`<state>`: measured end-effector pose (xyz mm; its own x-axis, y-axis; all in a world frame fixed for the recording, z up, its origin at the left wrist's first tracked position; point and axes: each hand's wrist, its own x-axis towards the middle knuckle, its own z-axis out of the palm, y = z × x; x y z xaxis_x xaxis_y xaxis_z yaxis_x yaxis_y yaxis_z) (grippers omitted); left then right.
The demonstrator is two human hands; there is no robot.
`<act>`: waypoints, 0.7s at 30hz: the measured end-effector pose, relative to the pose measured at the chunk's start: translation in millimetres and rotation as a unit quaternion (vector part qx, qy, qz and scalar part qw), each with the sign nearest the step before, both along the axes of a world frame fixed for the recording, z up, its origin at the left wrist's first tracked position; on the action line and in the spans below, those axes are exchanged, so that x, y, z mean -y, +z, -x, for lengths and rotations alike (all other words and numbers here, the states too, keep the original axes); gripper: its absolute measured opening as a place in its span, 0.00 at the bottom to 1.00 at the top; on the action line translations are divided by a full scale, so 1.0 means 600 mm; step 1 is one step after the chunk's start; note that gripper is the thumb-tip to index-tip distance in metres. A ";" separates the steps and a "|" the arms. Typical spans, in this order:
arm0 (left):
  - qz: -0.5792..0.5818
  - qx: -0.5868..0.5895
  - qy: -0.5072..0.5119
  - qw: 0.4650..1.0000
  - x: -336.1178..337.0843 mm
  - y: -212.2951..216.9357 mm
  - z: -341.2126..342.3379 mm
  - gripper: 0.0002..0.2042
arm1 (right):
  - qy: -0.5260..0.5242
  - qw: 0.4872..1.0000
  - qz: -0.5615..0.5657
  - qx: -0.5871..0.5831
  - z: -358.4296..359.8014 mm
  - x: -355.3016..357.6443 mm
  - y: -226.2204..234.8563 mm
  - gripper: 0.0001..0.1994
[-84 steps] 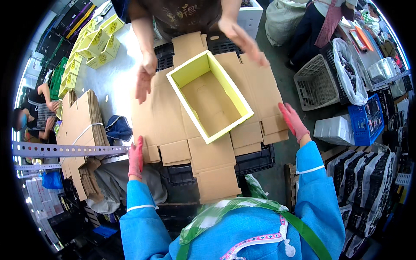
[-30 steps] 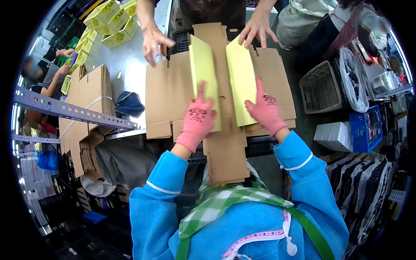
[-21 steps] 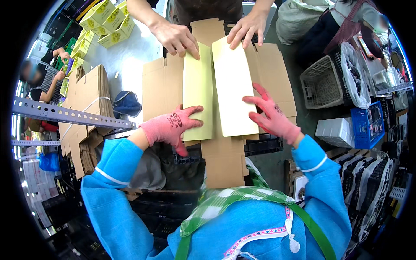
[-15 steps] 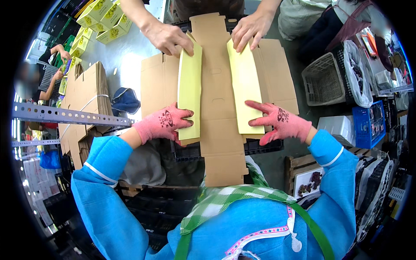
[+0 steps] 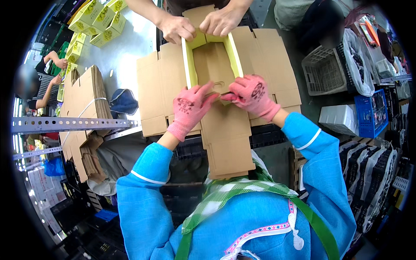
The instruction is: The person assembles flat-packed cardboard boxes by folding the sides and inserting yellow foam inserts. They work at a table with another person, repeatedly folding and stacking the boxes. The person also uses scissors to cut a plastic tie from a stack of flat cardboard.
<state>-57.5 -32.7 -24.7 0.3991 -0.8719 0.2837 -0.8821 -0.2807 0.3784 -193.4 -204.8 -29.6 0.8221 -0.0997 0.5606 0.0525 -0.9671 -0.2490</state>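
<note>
A flat brown cardboard box blank (image 5: 160, 82) lies in front of me with its two yellow side walls (image 5: 189, 65) folded upright. My left hand (image 5: 189, 108), in a pink glove, presses the near end of the left wall. My right hand (image 5: 251, 93), also gloved pink, pinches the near end of the right wall by a slotted flap. A person opposite me holds the far end of the walls with one bare hand (image 5: 175, 28) and the other bare hand (image 5: 221, 21).
A tied stack of flat cardboard (image 5: 84, 104) lies at my left beside a dark blue cap (image 5: 123, 102). Finished yellow boxes (image 5: 97, 19) sit far left. A grey basket (image 5: 325, 71), a blue crate (image 5: 370, 115) and a white box (image 5: 336, 119) stand right. Another person (image 5: 41, 84) works at far left.
The yellow side walls, lying flat before, now stand upright. Both my hands moved inward to the near ends of the walls, and the opposite person's hands came together at the far end.
</note>
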 end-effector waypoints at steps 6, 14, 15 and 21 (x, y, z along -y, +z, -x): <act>-0.157 0.033 -0.013 0.987 0.028 0.065 0.026 0.19 | -0.033 0.998 -0.054 0.021 0.001 -0.026 -0.012 0.14; -0.105 0.121 0.027 0.987 0.026 0.045 0.043 0.15 | -0.273 0.900 -0.339 -0.007 0.127 -0.081 -0.074 0.26; -0.075 0.122 0.018 0.990 0.025 0.042 0.040 0.17 | -0.251 0.897 -0.356 -0.076 0.165 -0.105 -0.108 0.25; -0.121 0.115 0.000 0.986 0.015 0.032 0.048 0.19 | -0.183 0.577 -0.776 -0.179 0.176 -0.129 -0.029 0.21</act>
